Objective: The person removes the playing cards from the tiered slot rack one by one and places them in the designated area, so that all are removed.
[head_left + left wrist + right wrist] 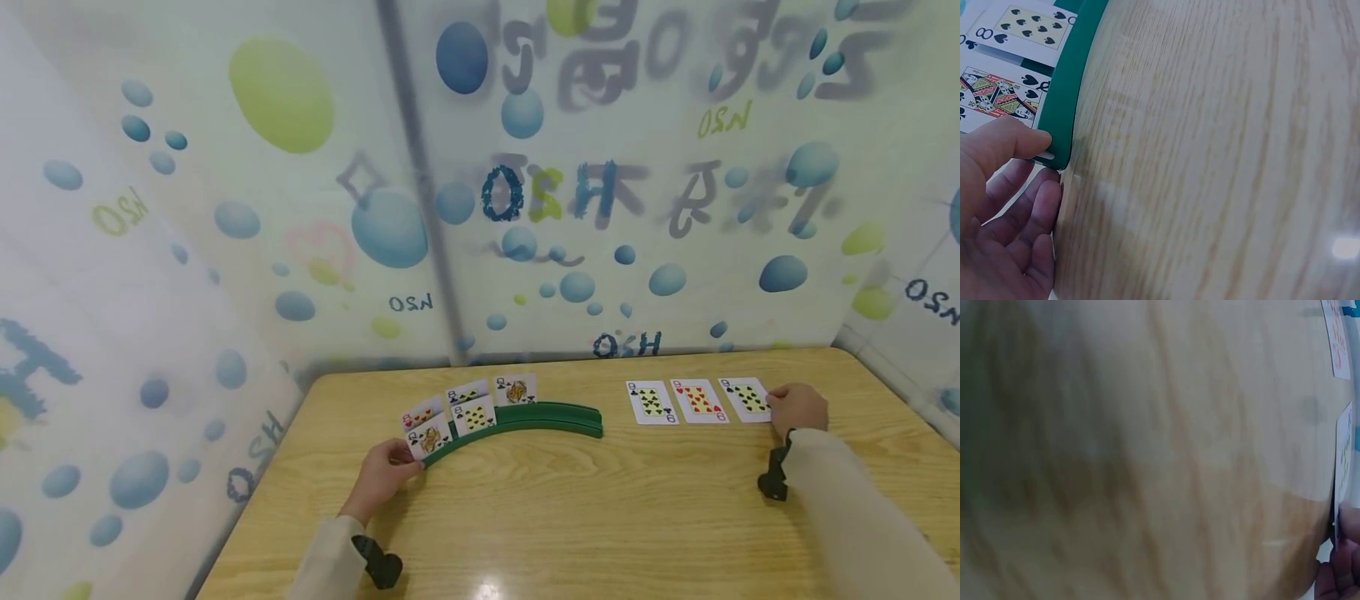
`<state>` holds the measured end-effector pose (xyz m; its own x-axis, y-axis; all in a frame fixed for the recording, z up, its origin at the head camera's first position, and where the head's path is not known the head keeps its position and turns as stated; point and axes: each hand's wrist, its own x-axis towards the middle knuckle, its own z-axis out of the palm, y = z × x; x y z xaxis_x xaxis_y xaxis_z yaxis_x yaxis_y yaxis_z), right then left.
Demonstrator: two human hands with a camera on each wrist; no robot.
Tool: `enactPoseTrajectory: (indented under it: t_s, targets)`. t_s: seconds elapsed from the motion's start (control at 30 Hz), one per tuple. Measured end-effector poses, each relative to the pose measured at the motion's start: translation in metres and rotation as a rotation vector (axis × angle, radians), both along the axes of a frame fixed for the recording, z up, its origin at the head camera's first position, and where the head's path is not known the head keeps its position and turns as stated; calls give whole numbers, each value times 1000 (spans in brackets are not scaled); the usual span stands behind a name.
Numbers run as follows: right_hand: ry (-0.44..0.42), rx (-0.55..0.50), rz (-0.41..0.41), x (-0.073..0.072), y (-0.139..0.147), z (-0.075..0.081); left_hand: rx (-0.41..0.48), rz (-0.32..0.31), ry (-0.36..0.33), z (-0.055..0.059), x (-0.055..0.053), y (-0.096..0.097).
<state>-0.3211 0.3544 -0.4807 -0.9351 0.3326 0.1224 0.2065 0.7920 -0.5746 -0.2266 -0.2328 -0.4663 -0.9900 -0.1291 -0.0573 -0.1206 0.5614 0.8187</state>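
"Fingers of the right hand [801, 408] first: how do they sit?"

"Pinched narrow on the right edge of the end card [744, 398], thumb on its face. It lies to their left, last in a row of three on the table [600, 517]."

"And its long axis?"

"Slanting away from the person, far end leaning left. The right hand is plainly the nearer one."

"Where's the green card rack [547, 411] from there?"

"Well to the left, past the heart card [699, 400] and the black-pip card [649, 402]. It curves sideways, right end towards the row; the left hand [384, 477] grips the other end, thumb on top, fingers curled below."

"Any writing?"

"From the left wrist, an eight of spades [1032, 28] reads clearly in the rack. Beside it stands a spade face card [1000, 94], its corner index partly cut off. I can't swear to the loose cards' numbers."

"And the wall [367, 125]?"

"Big letters [502, 193] run O, 2, H, so H2O reversed. Grey characters [697, 196] there are too blurred to read. No brand that I can see."
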Motion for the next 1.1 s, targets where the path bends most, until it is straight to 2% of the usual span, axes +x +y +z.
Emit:
enactPoseTrajectory:
  t_s: [0.2,0.57,0.8,0.97,1.1]
  targets:
    - [-6,4,15,4,-3,5,-4,2,-2,1,-1,0]
    - [-10,-8,2,4,-1,3,2,1,6,3,1,1]
    - [11,-95,-55,8,-8,11,-12,-2,8,4,2,0]
    - [82,-132,11,5,-17,20,-12,-1,4,5,3,1]
    - [143,-162,87,2,-35,31,-8,-5,2,4,2,1]
